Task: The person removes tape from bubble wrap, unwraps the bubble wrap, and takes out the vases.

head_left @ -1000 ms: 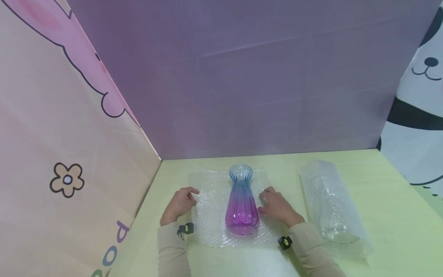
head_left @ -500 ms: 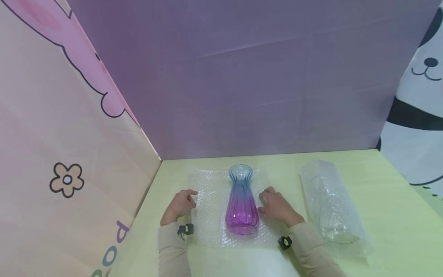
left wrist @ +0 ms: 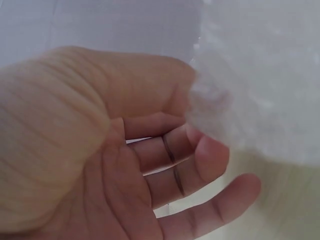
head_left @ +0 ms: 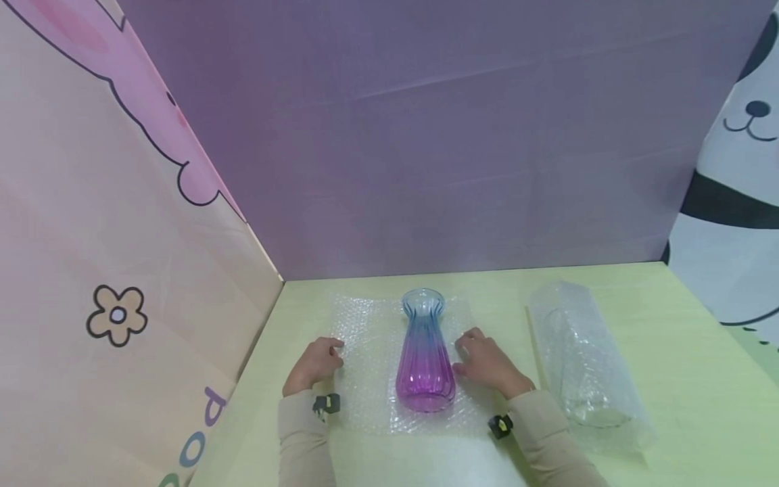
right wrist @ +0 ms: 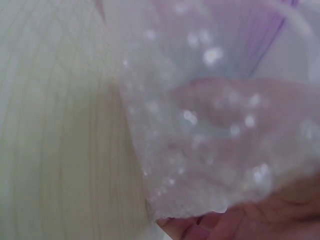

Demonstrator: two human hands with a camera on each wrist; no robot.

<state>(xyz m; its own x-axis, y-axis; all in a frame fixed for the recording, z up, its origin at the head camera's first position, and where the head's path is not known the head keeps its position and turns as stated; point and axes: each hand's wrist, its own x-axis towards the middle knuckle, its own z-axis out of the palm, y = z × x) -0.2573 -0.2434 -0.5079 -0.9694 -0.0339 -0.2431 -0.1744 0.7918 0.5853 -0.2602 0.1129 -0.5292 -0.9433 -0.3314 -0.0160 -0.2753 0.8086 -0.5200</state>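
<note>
A ribbed glass vase [head_left: 425, 365], blue at the neck and purple at the base, lies on a sheet of bubble wrap [head_left: 368, 379]. At the sheet's left edge is my left hand [head_left: 318, 360]. The left wrist view shows its thumb and index finger pinching a corner of the bubble wrap [left wrist: 270, 75], the other fingers loosely bent. Right of the vase, my right hand [head_left: 487, 362] has bent fingers at the sheet's right side. In the right wrist view bubble wrap [right wrist: 165, 165] covers the thumb and hides whether the fingers grip it.
A clear glass vase inside bubble wrap [head_left: 587, 365] lies to the right on the pale yellow-green table [head_left: 681, 352]. A purple backdrop [head_left: 462, 149] rises behind the table. A printed panel [head_left: 201, 270] borders the left side.
My left hand has shifted slightly left and toward the table's near side, along with the sheet's left edge. The right hand and the vase have stayed in place.
</note>
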